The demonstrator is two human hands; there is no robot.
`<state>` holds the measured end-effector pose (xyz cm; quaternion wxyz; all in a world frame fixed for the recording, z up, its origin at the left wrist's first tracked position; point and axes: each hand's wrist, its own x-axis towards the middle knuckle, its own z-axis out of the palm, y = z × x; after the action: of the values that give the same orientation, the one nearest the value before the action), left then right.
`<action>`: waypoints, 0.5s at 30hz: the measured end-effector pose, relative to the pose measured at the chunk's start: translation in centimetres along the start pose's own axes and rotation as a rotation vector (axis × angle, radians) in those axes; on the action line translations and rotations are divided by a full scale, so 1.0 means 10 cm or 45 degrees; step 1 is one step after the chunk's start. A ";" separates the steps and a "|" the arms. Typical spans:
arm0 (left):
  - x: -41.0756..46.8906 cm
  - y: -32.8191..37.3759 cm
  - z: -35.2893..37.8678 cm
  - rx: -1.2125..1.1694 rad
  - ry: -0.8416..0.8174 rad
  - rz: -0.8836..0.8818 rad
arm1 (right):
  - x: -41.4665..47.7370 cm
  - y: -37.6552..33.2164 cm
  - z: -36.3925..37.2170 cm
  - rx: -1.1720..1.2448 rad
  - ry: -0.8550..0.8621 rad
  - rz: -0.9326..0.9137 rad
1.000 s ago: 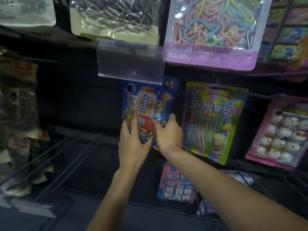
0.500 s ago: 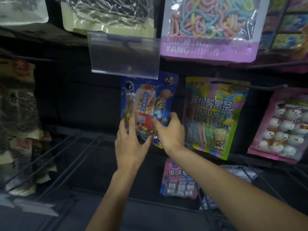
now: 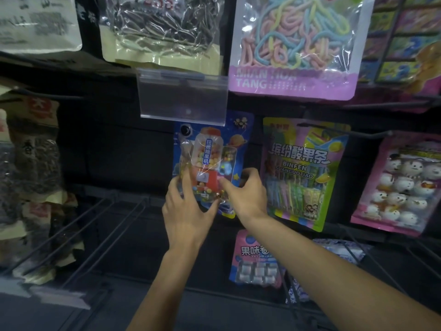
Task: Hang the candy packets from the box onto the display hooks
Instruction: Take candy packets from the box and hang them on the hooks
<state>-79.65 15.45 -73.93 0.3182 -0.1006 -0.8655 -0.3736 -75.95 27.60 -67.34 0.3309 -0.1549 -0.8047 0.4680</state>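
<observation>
Hanging step: looks close to done for this one. The blue packet (image 3: 210,149) sits upright in the middle of the rack, its top tucked behind a clear price holder (image 3: 183,96) (the hook is hidden there, so whether the packet is fully seated cannot be told).
Left hand (image 3: 188,211): fingers mostly straight, laid against the packet's lower left edge, thumb spread out beneath it; steadying rather than clutching.
Right hand (image 3: 248,197): fingers curled, pinching the packet's lower right part.
Already up: a green packet (image 3: 303,168) just to the right, a snowman packet (image 3: 401,182) further right, and a pink packet (image 3: 255,256) below.
Left to do: let go, then fetch the next one. Bare hooks (image 3: 95,223) wait at the lower left.
Box: out of view, so the number remaining is unknown.
</observation>
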 end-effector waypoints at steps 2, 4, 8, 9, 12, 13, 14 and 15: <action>-0.01 0.00 -0.03 0.006 0.000 -0.008 | -0.01 0.00 -0.02 -0.033 -0.002 0.004; -0.03 0.01 -0.08 0.017 -0.002 -0.005 | -0.04 0.00 -0.05 -0.089 -0.016 -0.018; -0.12 0.05 -0.24 0.055 0.024 0.037 | -0.17 -0.01 -0.19 -0.291 -0.076 -0.057; -0.15 0.07 -0.30 0.063 0.028 0.055 | -0.22 -0.02 -0.24 -0.324 -0.105 -0.046; -0.29 0.14 -0.45 0.097 -0.003 0.061 | -0.39 -0.05 -0.44 -0.385 -0.196 -0.050; -0.36 0.17 -0.50 0.119 -0.030 0.053 | -0.46 -0.07 -0.53 -0.426 -0.231 -0.086; -0.45 0.22 -0.55 0.143 -0.060 0.059 | -0.53 -0.08 -0.63 -0.488 -0.271 -0.135; -0.55 0.28 -0.59 0.157 -0.089 0.079 | -0.61 -0.10 -0.74 -0.563 -0.307 -0.198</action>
<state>-71.43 13.55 -72.63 0.3047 -0.1205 -0.8940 -0.3057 -66.40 28.54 -66.32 0.2259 -0.1042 -0.9305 0.2690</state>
